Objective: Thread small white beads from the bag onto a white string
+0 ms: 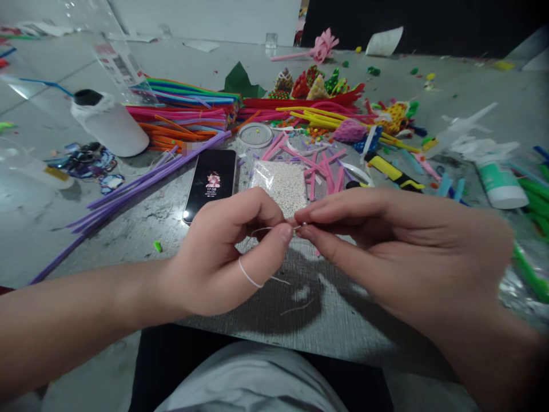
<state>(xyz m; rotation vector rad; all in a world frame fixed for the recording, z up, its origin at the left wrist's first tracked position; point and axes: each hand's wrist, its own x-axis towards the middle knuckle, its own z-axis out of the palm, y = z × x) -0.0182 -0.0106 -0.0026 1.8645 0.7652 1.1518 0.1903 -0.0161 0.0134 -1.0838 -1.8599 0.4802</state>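
My left hand (pixel 231 246) is closed, thumb and forefinger pinching a thin white string (pixel 251 273). The string loops over the thumb, and a loose end hangs below it. Close against those fingertips, my right hand (pixel 377 240) pinches a small shiny bead (pixel 305 224) between thumb and forefinger. The string runs to the bead; whether it passes through the hole is too small to tell. Just behind my fingers lies a clear bag of white beads (pixel 281 183), partly covered by the left hand.
Left of the bag lies a phone (pixel 211 183); purple pipe cleaners (pixel 141 177) stretch beside it. A white bottle (pixel 109 123) stands at left. Pink strips (pixel 323 169), a yellow-black cutter (pixel 394 171) and a white-green bottle (pixel 501 177) sit right. Colourful pipe cleaner bundles (pixel 184 109) lie behind.
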